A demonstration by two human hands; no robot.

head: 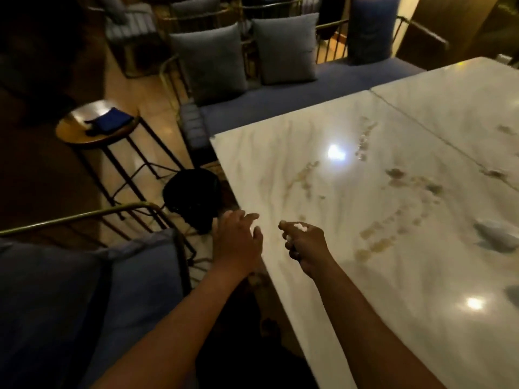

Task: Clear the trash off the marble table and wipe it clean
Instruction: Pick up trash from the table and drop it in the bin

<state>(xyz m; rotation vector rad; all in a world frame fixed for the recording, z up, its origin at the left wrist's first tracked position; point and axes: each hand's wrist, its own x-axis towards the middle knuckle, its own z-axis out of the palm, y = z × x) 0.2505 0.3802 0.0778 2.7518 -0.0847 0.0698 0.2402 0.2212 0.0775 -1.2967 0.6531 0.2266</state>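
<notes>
**Inspector:** Left to right. Any containers?

**Assistant:** A round tray (97, 123) on the stool (118, 153) carries a blue cloth (108, 120). Below the counter (365, 220) corner sits a black bin (192, 195); contents too dark to tell.

**Inspector:** Hands?

**Assistant:** Left hand (237, 244), fingers spread loosely, holding nothing, at the counter edge. Right hand (304, 247), fingers curled on white scraps (300, 227), above the counter.

**Inspector:** Risk?

**Assistant:** In my judgement, scraps may slip out short of the bin and land on the floor. A crumpled tissue (495, 234) and stains remain on the counter, far right.

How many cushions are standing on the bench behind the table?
3: two grey cushions side by side, left and middle, and a blue cushion further right. Others may be out of frame.
</notes>
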